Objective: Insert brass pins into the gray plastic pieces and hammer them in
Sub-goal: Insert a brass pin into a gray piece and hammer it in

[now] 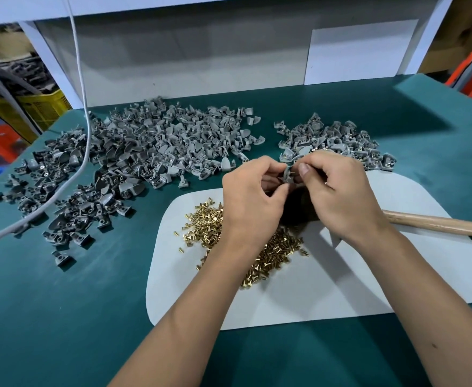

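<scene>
A teal-covered workbench (pixel 257 356) carried a pale grey rounded mat (pixel 368 289) strewn with small brass pins (pixel 268 255). Above the mat, the left hand (pixel 253 196) and right hand (pixel 338 191) together pinched one small curved grey plastic piece (pixel 289 174), thin pins protruding from it. Grey pieces lay heaped behind (pixel 159 141); a wooden handle (pixel 438 225) rested right.

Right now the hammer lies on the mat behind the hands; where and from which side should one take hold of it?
Take it by the wooden handle, coming from the right with the right hand. The handle lies nearly flat on the white mat, free and pointing right. The head end is hidden in shadow under both hands, close to the brass pins, so it offers no clean hold.
</scene>
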